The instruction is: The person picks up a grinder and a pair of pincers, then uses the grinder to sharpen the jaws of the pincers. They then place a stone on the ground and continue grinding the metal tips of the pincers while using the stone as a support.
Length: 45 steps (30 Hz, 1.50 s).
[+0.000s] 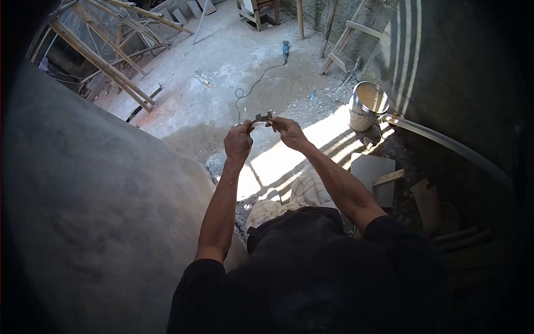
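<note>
Out in front of me, both hands are raised to a small dark piece (261, 118) with notched or stepped edges and a pale curved lower side; its kind is too small to make out. My left hand (238, 143) pinches its left end, fingers closed. At the other end, my right hand (290, 134) grips it between thumb and fingers. The fingers partly cover the piece. Beyond it, on the concrete floor (222, 83), lies a teal power tool (286, 51), apparently an angle grinder, with a dark cord (256, 83) trailing towards me.
A smooth grey wall (100, 195) rises close on my left. Bamboo poles (103, 61) lean at the far left. To the right stand a bucket (359, 119), a pale pipe (456, 142), a flat board (364, 167) and a wooden ladder-like frame (345, 44). Rubble lies near the bucket.
</note>
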### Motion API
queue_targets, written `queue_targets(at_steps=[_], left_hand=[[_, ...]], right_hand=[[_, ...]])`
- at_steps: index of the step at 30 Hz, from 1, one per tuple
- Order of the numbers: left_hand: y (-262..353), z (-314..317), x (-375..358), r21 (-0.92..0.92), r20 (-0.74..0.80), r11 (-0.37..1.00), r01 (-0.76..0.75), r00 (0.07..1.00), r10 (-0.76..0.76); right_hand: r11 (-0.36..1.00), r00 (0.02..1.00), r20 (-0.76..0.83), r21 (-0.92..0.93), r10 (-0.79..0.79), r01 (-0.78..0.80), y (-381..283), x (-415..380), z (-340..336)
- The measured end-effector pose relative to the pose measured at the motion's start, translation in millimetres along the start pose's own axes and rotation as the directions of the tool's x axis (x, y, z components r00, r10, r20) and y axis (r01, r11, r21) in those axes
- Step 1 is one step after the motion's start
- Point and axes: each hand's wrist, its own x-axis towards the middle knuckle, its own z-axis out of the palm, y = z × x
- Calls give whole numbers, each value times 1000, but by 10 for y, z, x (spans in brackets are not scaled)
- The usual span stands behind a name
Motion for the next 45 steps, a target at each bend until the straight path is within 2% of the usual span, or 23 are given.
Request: queue_targets(at_steps=[2,3,9,11,12,13,15,16,17,19,20,21,23,25,27,31,35,37,39,41,42,43,45], left_hand=[[84,69,-75,14,63,999,50,997,-51],[-296,-90,344,82,63,996,28,997,-33],[-425,293,861,112,52,993,27,998,-33],[-436,366,1078,54,98,993,107,989,-112],[-487,464,1216,64,75,994,88,993,-93],[-501,518,1382,76,51,995,67,996,-71],[-435,636,1672,160,28,975,155,986,-162],[-498,694,1793,81,59,992,100,993,-105],[-546,857,1946,1,36,985,170,985,-170],[-531,1066,2218,-50,16,987,155,988,-154],[-473,1131,2355,1,51,968,251,967,-251],[-391,1177,2504,31,17,964,264,964,-265],[-261,1281,2760,76,25,935,345,937,-348],[-281,1438,2955,58,28,951,305,951,-307],[-294,1565,3140,-55,99,928,368,927,-361],[-356,1851,3403,-112,110,924,365,929,-354],[-350,1976,3704,-131,21,967,219,976,-218],[-410,2082,3830,-115,-17,982,151,988,-154],[-476,2214,4029,-160,85,932,324,946,-314],[-545,2315,4239,-194,70,946,258,966,-249],[-579,2379,4351,-240,38,949,206,978,-203],[-626,2451,4450,-281,4,947,158,987,-163],[-667,2553,4643,-336,36,925,175,984,-173]], right_hand=[[997,1000,-24,81,1,1,82,-116,-62],[989,999,-29,142,-32,36,156,432,185],[998,998,-55,-66,-4,1,271,967,-172],[955,994,-12,-276,111,-110,267,1207,-332],[944,999,-40,-327,30,-41,182,1299,-395],[978,999,-46,-207,-24,14,369,1477,-477],[989,997,-12,-124,-82,80,821,1903,-649],[956,984,17,-242,177,-168,472,2013,-759],[938,995,26,-336,101,-87,284,2093,-888],[969,999,38,-247,5,4,465,2338,-1135],[985,999,40,-169,19,-12,545,2445,-1232],[995,997,21,64,-72,70,513,2550,-1288],[993,996,58,-100,-62,67,480,2729,-1575],[996,997,49,-52,-68,70,506,2915,-1748],[972,999,9,-231,48,-45,487,3090,-1900],[968,1000,-24,-249,11,-17,449,3281,-2157],[967,1000,27,-255,-6,13,536,3575,-2352],[916,999,-13,-399,33,-35,549,3713,-2391],[900,1000,-8,-435,5,-8,626,3870,-2473],[911,971,-29,-353,-236,211,818,4040,-2579],[919,966,-12,-312,-259,243,847,4140,-2630],[959,976,-23,-190,-216,208,893,4250,-2661],[960,993,8,-255,-119,117,914,4455,-2708]])
